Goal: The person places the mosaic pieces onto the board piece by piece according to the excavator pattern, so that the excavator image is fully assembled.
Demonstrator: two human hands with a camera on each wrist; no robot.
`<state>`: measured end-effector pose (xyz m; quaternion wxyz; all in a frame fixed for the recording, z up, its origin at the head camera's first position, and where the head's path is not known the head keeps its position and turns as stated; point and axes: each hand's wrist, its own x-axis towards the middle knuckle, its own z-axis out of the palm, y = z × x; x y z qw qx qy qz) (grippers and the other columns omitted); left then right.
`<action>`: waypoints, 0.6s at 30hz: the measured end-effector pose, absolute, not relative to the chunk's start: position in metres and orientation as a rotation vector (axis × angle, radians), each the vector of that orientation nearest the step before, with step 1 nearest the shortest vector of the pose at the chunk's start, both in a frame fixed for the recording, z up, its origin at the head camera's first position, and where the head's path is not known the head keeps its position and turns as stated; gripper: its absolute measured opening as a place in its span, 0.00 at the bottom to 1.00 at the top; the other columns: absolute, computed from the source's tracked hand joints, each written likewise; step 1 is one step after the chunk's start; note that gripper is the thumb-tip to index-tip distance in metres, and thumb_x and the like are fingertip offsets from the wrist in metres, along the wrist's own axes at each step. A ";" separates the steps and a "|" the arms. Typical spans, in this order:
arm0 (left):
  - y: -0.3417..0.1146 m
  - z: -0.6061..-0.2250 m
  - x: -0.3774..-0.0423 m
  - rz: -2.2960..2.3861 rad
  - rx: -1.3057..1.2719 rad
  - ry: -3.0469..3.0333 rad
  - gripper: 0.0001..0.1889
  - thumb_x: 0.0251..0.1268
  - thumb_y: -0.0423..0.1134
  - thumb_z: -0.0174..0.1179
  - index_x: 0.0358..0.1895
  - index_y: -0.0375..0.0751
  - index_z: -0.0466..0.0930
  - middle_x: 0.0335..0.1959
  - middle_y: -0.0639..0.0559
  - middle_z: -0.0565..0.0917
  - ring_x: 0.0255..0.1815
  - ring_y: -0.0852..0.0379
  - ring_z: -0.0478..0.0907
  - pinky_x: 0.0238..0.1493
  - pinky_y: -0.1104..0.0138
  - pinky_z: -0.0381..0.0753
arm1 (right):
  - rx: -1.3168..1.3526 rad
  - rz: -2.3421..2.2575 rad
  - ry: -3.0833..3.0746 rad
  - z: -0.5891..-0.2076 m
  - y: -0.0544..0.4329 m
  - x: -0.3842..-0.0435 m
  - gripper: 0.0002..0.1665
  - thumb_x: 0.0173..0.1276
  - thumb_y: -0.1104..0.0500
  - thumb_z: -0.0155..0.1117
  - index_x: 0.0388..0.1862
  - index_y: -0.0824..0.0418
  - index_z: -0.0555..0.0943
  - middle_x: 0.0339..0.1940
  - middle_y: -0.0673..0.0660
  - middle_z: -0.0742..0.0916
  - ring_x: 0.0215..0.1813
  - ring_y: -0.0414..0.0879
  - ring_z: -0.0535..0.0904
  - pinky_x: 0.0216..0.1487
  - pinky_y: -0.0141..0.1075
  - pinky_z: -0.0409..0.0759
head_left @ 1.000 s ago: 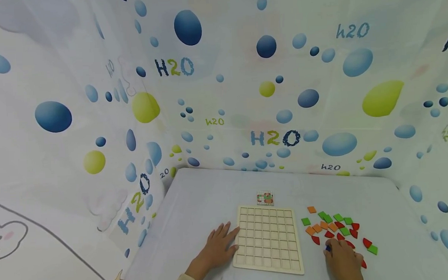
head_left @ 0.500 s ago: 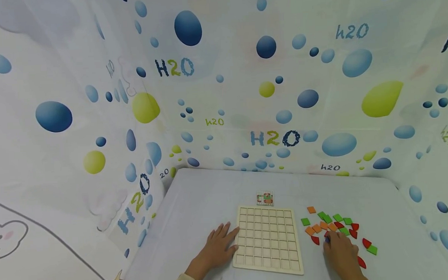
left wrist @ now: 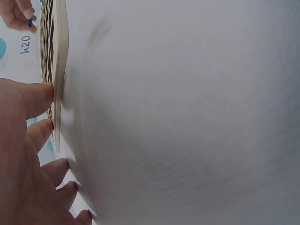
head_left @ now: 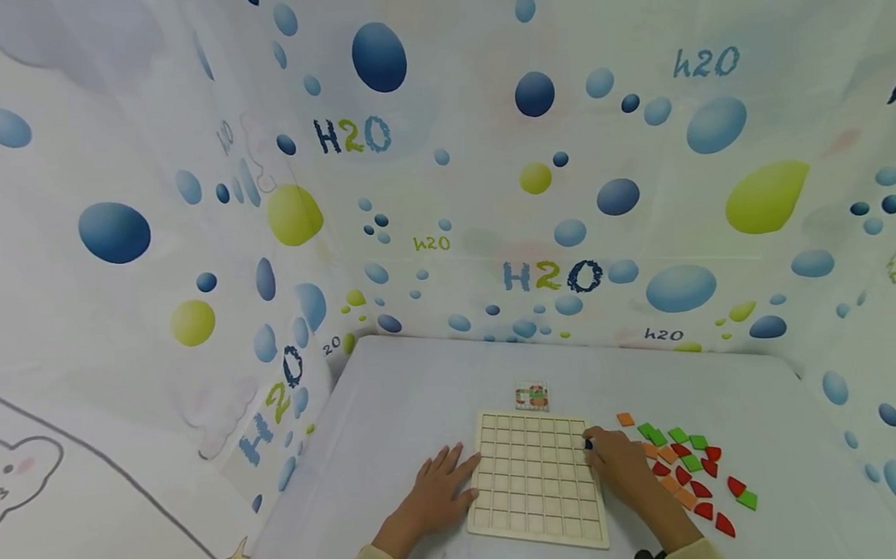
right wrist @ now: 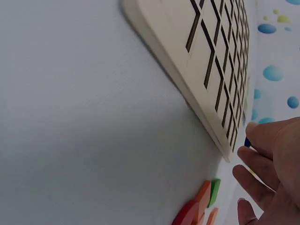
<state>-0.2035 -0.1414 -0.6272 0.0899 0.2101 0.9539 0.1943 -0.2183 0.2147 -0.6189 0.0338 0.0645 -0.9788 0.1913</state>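
Observation:
A pale wooden grid board (head_left: 535,480) lies flat on the white table. My left hand (head_left: 437,490) rests at its left edge with spread fingers; in the left wrist view the thumb (left wrist: 40,99) touches the board's side. Over the board's upper right edge, my right hand (head_left: 621,464) pinches a small dark blue piece (head_left: 589,444) between thumb and fingertips. The hand covers most of that piece, so its shape cannot be told. In the right wrist view only a sliver of the blue piece (right wrist: 247,142) shows beside the thumb.
Right of the board lie loose flat pieces: green diamonds (head_left: 677,434), orange squares (head_left: 625,419) and red quarter-rounds (head_left: 724,524). A small patterned card (head_left: 531,396) lies behind the board. A printed cloth wall (head_left: 459,187) stands around the table (head_left: 407,381).
My right hand has moved left and away from me, from the loose pieces to the board's right edge, with the blue piece in it. My left hand has stayed put.

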 end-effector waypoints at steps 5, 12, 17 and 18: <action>-0.142 -0.629 -0.203 0.587 0.614 2.831 0.31 0.80 0.56 0.55 0.82 0.60 0.65 0.85 0.41 0.60 0.85 0.34 0.55 0.80 0.33 0.55 | 0.241 0.592 -2.978 -0.624 0.205 -0.226 0.15 0.76 0.60 0.68 0.58 0.61 0.81 0.53 0.60 0.91 0.56 0.61 0.84 0.49 0.61 0.77; -0.141 -0.627 -0.203 0.596 0.615 2.834 0.31 0.80 0.56 0.55 0.82 0.59 0.65 0.85 0.41 0.60 0.85 0.34 0.55 0.79 0.33 0.55 | 0.200 0.611 -2.971 -0.627 0.201 -0.223 0.17 0.75 0.60 0.70 0.60 0.61 0.82 0.54 0.60 0.91 0.57 0.61 0.84 0.51 0.62 0.75; -0.141 -0.626 -0.203 0.593 0.629 2.836 0.31 0.81 0.55 0.54 0.82 0.57 0.65 0.84 0.39 0.61 0.84 0.33 0.56 0.79 0.32 0.56 | 0.191 0.632 -2.972 -0.628 0.198 -0.214 0.19 0.74 0.59 0.71 0.62 0.60 0.83 0.55 0.60 0.91 0.58 0.59 0.85 0.50 0.59 0.74; -0.140 -0.626 -0.204 0.595 0.631 2.835 0.31 0.81 0.55 0.54 0.82 0.57 0.65 0.84 0.39 0.61 0.84 0.33 0.56 0.79 0.32 0.56 | 0.191 0.625 -2.965 -0.629 0.198 -0.212 0.19 0.74 0.59 0.71 0.62 0.59 0.83 0.56 0.59 0.91 0.59 0.58 0.85 0.50 0.58 0.74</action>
